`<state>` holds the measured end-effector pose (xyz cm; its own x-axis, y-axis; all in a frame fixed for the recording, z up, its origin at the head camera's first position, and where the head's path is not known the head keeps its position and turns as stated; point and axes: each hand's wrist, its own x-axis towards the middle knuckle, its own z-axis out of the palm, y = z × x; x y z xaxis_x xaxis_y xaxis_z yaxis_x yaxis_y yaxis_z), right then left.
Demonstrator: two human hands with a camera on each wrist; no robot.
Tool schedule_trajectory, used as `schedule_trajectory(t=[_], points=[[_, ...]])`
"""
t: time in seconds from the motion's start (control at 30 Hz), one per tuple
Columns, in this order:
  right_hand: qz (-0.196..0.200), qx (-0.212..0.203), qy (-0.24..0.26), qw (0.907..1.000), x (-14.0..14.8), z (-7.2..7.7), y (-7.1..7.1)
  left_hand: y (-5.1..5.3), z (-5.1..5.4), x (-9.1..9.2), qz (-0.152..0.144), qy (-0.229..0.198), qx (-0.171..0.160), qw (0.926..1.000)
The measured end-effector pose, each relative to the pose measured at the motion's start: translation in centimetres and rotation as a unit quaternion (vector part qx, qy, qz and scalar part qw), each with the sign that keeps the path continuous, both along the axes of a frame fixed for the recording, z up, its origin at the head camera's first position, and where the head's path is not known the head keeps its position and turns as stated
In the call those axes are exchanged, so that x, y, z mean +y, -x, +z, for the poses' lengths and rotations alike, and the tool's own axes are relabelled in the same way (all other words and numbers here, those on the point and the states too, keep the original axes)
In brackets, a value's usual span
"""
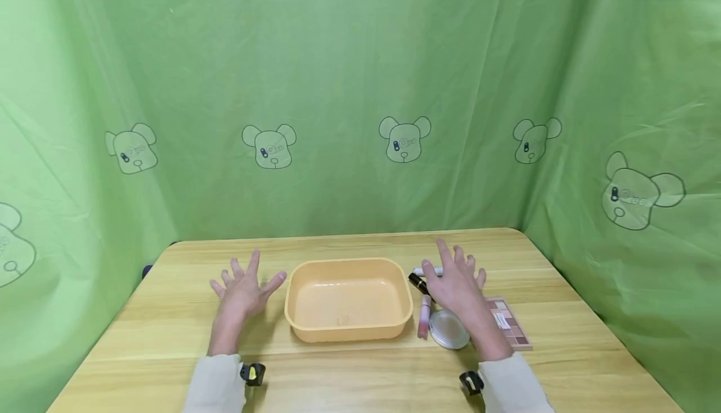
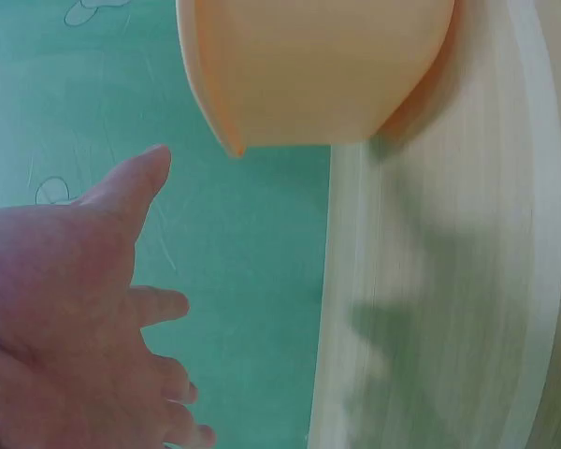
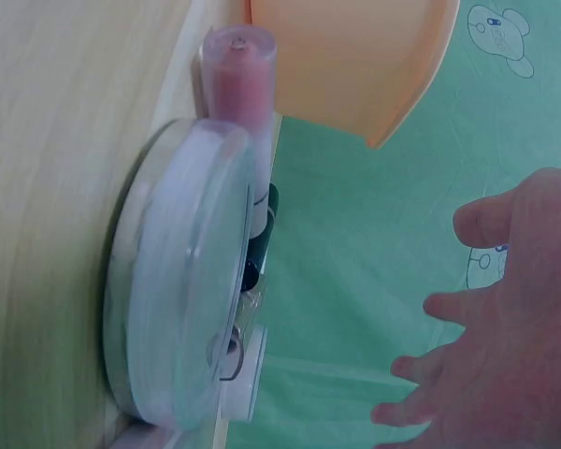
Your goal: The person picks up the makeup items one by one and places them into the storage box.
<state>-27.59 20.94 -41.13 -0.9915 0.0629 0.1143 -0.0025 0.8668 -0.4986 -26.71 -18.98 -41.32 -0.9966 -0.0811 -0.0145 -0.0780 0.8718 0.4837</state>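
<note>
A peach plastic basin [image 1: 349, 327] stands in the middle of the table. My left hand [image 1: 242, 297] hovers just left of it with fingers spread, holding nothing. On the other side my right hand [image 1: 459, 283] hangs over a group of cosmetics, fingers spread and grasping nothing. Below and around it lie a pink lip gloss tube [image 1: 424, 318], a round clear-lidded case [image 1: 449, 330], a black tube [image 1: 417, 283], a white stick [image 1: 419, 271] and an eyeshadow palette [image 1: 509, 325]. My right hand and forearm partly cover the palette and the tubes.
The wooden table [image 1: 338, 382] has a rounded far edge. Green bear-print cloth [image 1: 338, 200] hangs behind and on both sides. In the right wrist view, a small white round item [image 3: 248, 379] shows behind the clear case. Each wrist wears a black camera band [image 1: 253, 374].
</note>
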Motion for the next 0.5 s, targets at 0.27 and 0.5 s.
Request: schedule_trajectory(t=[0.27,0.5], points=[[0.025,0.015,0.021,0.9993,-0.8,-0.2,0.1,0.2,-0.3,1.3,-0.032,-0.058,-0.005,0.9978],[0.053,-0.007,0.06,0.9968,-1.5,-0.2,0.0,0.3,-0.5,2.4,-0.056,-0.081,-0.019,0.995]])
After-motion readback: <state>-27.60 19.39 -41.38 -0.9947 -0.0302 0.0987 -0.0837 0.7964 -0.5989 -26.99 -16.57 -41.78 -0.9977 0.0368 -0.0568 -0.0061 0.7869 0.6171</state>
